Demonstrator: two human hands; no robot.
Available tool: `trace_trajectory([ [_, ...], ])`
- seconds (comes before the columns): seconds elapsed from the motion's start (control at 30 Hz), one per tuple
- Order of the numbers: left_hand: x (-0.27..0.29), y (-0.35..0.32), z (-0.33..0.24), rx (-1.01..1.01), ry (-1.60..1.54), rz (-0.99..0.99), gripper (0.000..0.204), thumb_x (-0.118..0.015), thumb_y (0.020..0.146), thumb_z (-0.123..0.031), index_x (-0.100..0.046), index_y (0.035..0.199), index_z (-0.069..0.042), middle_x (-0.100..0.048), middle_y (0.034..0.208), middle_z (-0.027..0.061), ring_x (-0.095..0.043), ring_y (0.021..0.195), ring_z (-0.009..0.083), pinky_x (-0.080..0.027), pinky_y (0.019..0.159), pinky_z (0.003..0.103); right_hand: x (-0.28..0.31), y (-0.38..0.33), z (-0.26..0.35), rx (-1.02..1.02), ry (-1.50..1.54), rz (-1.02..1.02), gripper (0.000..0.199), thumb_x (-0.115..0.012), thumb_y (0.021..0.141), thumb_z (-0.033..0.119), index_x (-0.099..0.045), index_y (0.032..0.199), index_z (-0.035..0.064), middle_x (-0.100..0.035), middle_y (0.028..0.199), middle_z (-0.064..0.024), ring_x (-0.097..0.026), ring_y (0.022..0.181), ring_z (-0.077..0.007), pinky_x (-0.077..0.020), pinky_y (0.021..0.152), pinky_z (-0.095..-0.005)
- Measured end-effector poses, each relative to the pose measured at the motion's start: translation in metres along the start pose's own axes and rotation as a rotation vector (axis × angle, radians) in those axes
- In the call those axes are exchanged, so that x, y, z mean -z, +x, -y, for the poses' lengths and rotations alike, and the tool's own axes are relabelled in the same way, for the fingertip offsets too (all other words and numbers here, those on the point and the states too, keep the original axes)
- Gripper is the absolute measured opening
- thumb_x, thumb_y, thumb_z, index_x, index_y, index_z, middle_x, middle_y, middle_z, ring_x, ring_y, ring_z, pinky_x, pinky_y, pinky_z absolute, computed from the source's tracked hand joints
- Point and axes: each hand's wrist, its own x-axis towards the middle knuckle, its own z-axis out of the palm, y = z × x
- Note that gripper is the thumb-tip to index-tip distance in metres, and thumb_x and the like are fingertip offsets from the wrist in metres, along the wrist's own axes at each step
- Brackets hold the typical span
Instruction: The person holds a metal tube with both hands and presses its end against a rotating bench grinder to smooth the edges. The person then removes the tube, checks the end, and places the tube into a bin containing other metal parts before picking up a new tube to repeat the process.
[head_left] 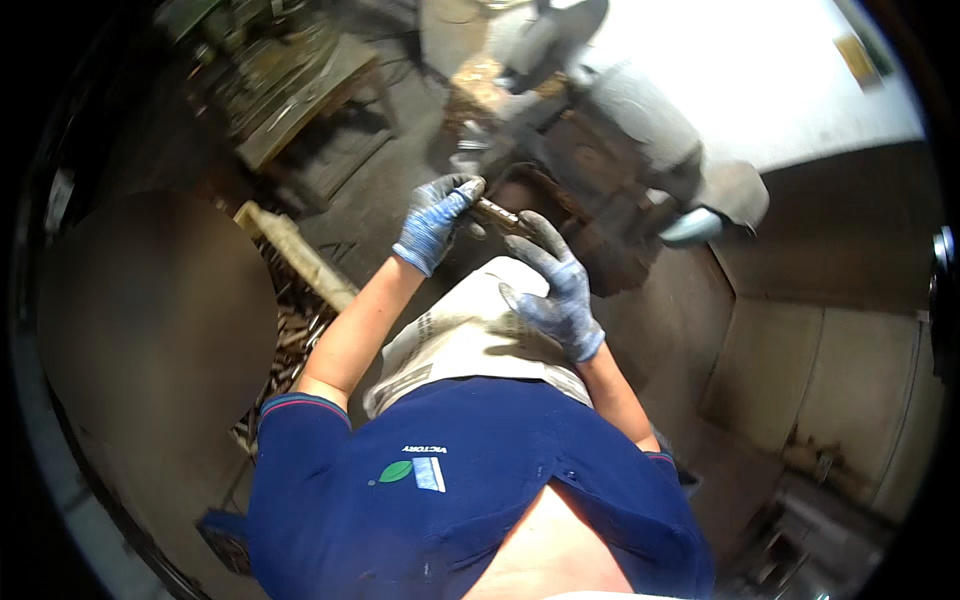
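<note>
My left hand (440, 220), in a blue and grey coated work glove, is closed on one end of a short, narrow metal piece (497, 213), brownish with bright spots. Its exact kind does not show. My right hand (558, 290), gloved alike, is at the piece's other end. Its fingers are stretched and the thumb stands apart, while the fingertips overlap the end of the piece. Both hands are above a light apron (470, 325) across my lap. Just beyond them is a machine (600, 150) with a dark, hollow opening (535, 190).
To my left, a wooden-edged bin (300, 255) holds many slim metal pieces (292, 340). A cluttered worktable (300, 100) stands at the far left. A grey rounded housing (735, 195) juts out at the right of the machine, near a pale panelled wall (815, 370).
</note>
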Motion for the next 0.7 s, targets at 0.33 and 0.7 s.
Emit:
trace_trajectory([
  [0.33,-0.105,0.015,0.052,0.323,-0.098,0.291,0.024,-0.059,0.089,-0.024,-0.057,0.092,0.000,-0.064,0.071,0.0122,-0.061,0.050,0.0163,-0.051,0.046,0.025,0.040,-0.055,-0.021,-0.148,-0.365,-0.559,0.047,-0.078,0.064,0.020,-0.062,0.100,-0.0053,-0.054,0.113,-0.0224,-0.060,0.097,-0.0342,-0.0499,0.083,-0.0378],
  [0.7,-0.139,0.048,0.077,0.361,0.075,0.628,0.025,-0.058,0.090,-0.019,-0.055,0.102,0.002,-0.064,0.080,0.0112,-0.062,0.057,0.0149,-0.051,0.051,0.023,0.051,-0.085,-0.046,-0.319,0.047,-0.852,0.018,-0.063,0.080,-0.001,-0.064,0.098,-0.0035,-0.053,0.108,-0.0089,-0.054,0.099,-0.0165,-0.0451,0.083,-0.0244],
])
